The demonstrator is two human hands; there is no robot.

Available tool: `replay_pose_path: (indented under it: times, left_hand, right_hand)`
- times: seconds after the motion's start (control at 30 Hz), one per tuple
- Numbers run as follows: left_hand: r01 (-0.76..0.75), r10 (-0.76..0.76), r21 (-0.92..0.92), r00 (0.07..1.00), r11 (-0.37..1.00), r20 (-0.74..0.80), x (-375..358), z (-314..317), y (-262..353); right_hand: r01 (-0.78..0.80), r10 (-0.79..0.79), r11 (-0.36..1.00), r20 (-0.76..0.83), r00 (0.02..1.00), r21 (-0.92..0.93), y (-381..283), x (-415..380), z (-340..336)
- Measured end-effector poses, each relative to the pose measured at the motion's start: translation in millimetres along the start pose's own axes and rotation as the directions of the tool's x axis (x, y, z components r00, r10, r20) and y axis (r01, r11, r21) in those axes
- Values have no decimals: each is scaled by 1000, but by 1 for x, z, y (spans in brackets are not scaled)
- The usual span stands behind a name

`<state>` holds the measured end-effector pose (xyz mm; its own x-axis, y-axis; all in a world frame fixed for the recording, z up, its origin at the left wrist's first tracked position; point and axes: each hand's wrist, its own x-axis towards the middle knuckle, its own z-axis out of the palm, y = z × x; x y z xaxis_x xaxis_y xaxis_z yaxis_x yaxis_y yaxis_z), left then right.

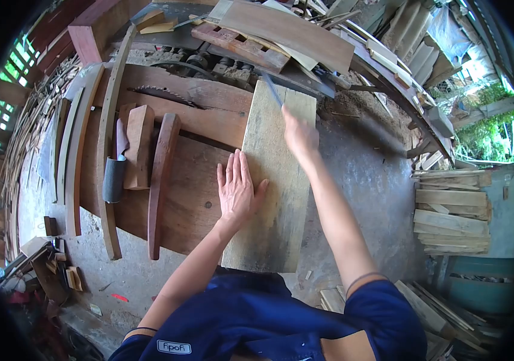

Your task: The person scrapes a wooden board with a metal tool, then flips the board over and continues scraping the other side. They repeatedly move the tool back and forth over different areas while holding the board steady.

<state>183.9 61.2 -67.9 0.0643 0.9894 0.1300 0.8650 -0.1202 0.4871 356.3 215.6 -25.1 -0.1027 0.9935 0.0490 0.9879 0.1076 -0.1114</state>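
Note:
A wide, pale wooden board (278,180) lies lengthwise over the right part of a brown wooden worktop (193,198). My left hand (238,189) rests flat on the board's left edge, fingers stretched out and pointing away from me. Near the board's far end, my right hand (301,135) is closed around a thin, dark, blade-like tool (273,90), which slants up and left over the board. The hand is slightly blurred, and its grip covers the tool's near end.
A toothed saw blade (163,93) pokes through the worktop left of the board. Left of it lie a reddish curved piece (163,183), a wood block (139,147), a grey roll (114,180) and long strips. Stacked planks (452,210) stand at the right.

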Motion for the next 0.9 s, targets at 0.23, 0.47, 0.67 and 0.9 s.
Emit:
replay_pose_path:
  times: [0.23, 0.47, 0.67, 0.9]
  left_hand:
    - [31, -30, -53, 999, 998, 20, -4, -2, -5]
    - [-30, 30, -21, 1000, 999, -9, -6, 5, -11]
    - [-12, 12, -38, 1000, 999, -15, -11, 2, -14]
    - [-54, 53, -25, 997, 998, -64, -11, 7, -16]
  right_hand:
    - [221, -221, 975, 132, 966, 15, -25, -151, -18]
    - [184, -185, 982, 9, 983, 27, -22, -40, 17]
    - [171, -174, 983, 49, 983, 62, -38, -136, -3]
    - [144, -143, 989, -24, 989, 18, -27, -46, 27]
